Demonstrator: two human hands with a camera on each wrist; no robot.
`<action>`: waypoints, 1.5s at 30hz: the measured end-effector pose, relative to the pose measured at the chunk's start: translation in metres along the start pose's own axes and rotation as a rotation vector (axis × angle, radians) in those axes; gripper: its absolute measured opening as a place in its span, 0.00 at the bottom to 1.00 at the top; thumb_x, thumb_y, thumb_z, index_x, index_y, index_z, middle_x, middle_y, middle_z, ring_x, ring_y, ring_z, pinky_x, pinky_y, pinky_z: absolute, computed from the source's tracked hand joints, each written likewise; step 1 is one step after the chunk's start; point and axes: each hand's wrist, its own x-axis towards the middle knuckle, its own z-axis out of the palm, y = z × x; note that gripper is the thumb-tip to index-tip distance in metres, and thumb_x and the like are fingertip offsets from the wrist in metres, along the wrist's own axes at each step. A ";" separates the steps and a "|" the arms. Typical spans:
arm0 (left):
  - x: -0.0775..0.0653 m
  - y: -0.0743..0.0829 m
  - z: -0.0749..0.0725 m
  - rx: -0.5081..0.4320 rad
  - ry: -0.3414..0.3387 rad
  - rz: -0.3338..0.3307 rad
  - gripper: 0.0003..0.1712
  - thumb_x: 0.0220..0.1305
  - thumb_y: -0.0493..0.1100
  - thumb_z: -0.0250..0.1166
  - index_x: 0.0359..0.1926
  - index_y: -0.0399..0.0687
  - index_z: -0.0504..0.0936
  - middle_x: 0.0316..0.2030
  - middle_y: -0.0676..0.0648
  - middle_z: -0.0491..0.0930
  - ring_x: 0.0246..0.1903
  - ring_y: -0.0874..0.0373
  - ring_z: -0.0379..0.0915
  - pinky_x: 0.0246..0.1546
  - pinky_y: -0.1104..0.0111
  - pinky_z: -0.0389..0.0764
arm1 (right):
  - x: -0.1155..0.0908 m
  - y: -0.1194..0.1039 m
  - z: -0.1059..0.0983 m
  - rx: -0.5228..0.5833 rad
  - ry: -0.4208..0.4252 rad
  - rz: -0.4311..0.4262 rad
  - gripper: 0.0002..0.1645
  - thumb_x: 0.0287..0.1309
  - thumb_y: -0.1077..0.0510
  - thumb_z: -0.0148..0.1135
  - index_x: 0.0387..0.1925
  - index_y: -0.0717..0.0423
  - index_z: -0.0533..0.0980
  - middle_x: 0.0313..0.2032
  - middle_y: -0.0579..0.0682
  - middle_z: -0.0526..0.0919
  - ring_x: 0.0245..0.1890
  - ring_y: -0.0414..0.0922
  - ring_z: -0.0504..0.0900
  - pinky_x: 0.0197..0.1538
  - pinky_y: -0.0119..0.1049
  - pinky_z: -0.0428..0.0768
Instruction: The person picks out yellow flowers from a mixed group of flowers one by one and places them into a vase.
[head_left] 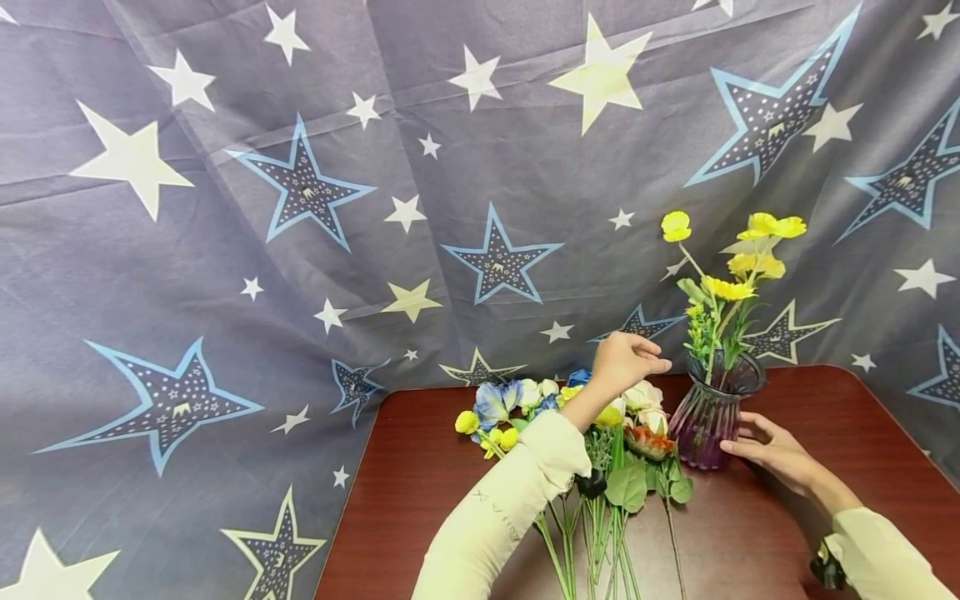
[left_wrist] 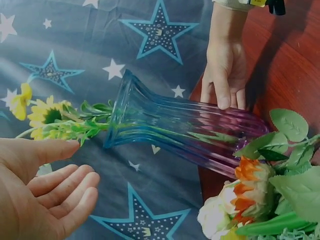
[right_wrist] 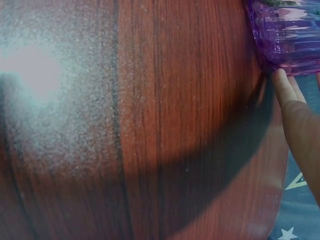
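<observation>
A fluted glass vase (head_left: pixel 705 421), bluish at the rim and purple at the base, stands upright on the table with yellow flowers (head_left: pixel 727 289) and green leaves in it. My right hand (head_left: pixel 776 454) touches the lower right side of the vase with its fingers spread along the glass. Left of the rim, my left hand (head_left: pixel 628 364) is raised beside the stems. In the left wrist view the left hand (left_wrist: pixel 55 187) has loosely bent fingers with nothing between them, apart from the yellow flowers (left_wrist: pixel 47 115).
Left of the vase lies a pile of artificial flowers, including a blue flower (head_left: pixel 492 404), an orange flower (head_left: pixel 649 442) and pale roses (head_left: pixel 643 397). Their long green stems (head_left: pixel 600 542) point to the table's front. Behind the dark red table (head_left: pixel 405 467) hangs a grey star-patterned cloth (head_left: pixel 420 333).
</observation>
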 end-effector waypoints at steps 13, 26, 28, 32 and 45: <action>-0.017 -0.020 -0.026 0.162 -0.103 -0.077 0.10 0.57 0.51 0.78 0.37 0.54 0.93 0.32 0.54 0.90 0.25 0.67 0.79 0.27 0.75 0.77 | 0.002 0.002 -0.002 -0.007 -0.005 0.022 0.24 0.69 0.59 0.64 0.58 0.33 0.69 0.46 0.27 0.80 0.48 0.26 0.81 0.49 0.29 0.83; -0.042 -0.061 -0.043 0.126 -0.196 -0.183 0.07 0.59 0.46 0.77 0.37 0.50 0.92 0.34 0.50 0.90 0.26 0.63 0.81 0.30 0.73 0.81 | 0.002 0.005 -0.003 -0.019 -0.002 0.035 0.24 0.68 0.59 0.65 0.59 0.34 0.68 0.46 0.28 0.80 0.47 0.25 0.80 0.48 0.31 0.84; -0.044 -0.064 -0.044 0.118 -0.203 -0.194 0.07 0.59 0.45 0.76 0.37 0.49 0.92 0.33 0.49 0.90 0.25 0.63 0.81 0.29 0.73 0.81 | 0.002 0.005 -0.002 -0.021 -0.005 0.032 0.25 0.68 0.59 0.65 0.60 0.35 0.68 0.46 0.29 0.80 0.47 0.25 0.80 0.48 0.31 0.84; -0.049 -0.069 -0.046 0.111 -0.215 -0.209 0.07 0.59 0.46 0.76 0.37 0.49 0.92 0.30 0.48 0.89 0.23 0.63 0.80 0.28 0.73 0.80 | 0.002 0.005 -0.002 -0.012 -0.005 0.030 0.25 0.69 0.59 0.64 0.60 0.36 0.68 0.46 0.30 0.80 0.47 0.26 0.80 0.48 0.31 0.84; -0.063 -0.081 -0.037 0.085 -0.274 -0.316 0.06 0.59 0.41 0.75 0.27 0.45 0.91 0.29 0.45 0.90 0.22 0.59 0.84 0.28 0.68 0.86 | 0.001 0.003 -0.001 0.039 -0.008 0.020 0.23 0.68 0.60 0.64 0.56 0.32 0.69 0.45 0.29 0.81 0.46 0.28 0.82 0.48 0.30 0.84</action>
